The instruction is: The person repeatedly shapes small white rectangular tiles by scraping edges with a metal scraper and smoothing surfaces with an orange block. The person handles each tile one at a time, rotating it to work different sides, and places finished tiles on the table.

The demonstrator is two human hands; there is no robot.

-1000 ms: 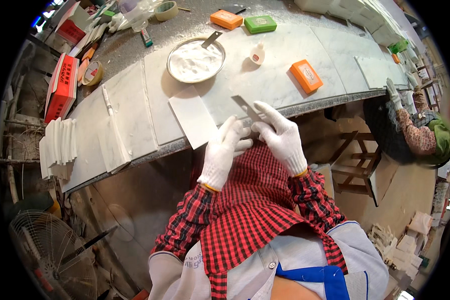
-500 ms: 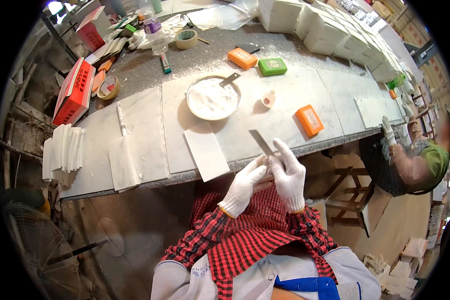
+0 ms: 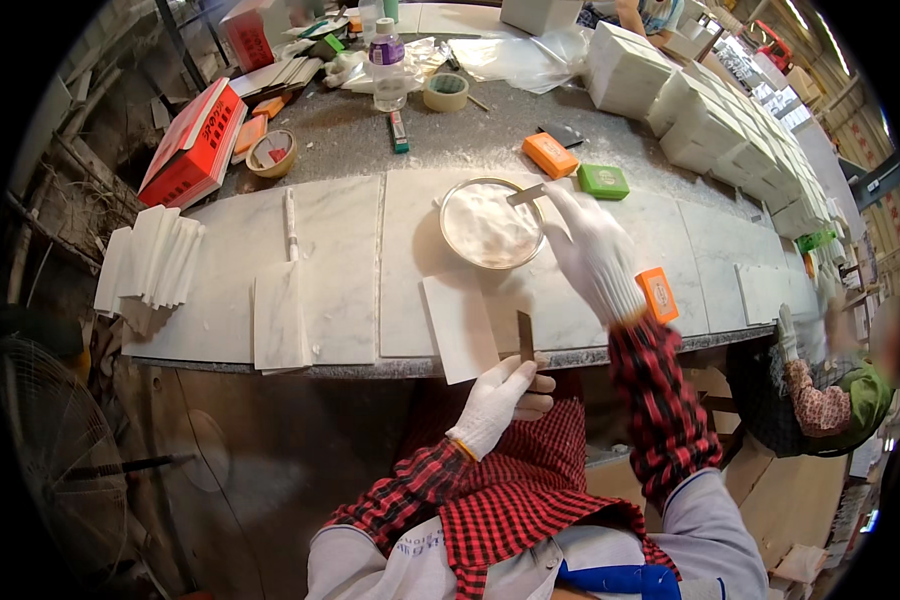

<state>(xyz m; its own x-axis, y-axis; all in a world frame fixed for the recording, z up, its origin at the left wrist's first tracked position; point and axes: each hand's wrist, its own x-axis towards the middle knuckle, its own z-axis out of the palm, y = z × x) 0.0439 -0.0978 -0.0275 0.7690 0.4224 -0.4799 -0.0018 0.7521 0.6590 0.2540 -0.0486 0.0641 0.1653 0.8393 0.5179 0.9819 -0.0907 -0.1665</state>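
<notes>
My left hand (image 3: 498, 404), in a white knit glove, is closed around a flat metal scraper blade (image 3: 526, 335) that points up, near the table's front edge. My gloved right hand (image 3: 600, 258) reaches over the round bowl's right side. Its fingertips are at the outer end of a second metal blade (image 3: 526, 195), with thumb and forefinger apart. That blade rests across the rim of the bowl (image 3: 446, 243), which holds white paste or powder (image 3: 490, 222). A white rectangular tile (image 3: 460, 325) lies in front of the bowl, overhanging the edge.
Marble slabs (image 3: 350, 230) line the table front. An orange box (image 3: 657, 294) sits right of my hand; another orange box (image 3: 550, 156) and a green box (image 3: 603, 181) lie behind. White tile stacks (image 3: 730, 130) stand back right. A co-worker (image 3: 820, 400) sits at right.
My right hand has left my left hand and moved forward to the blade on the bowl. My left hand keeps its blade, now more upright. The view has shifted, so the table appears lower and farther right.
</notes>
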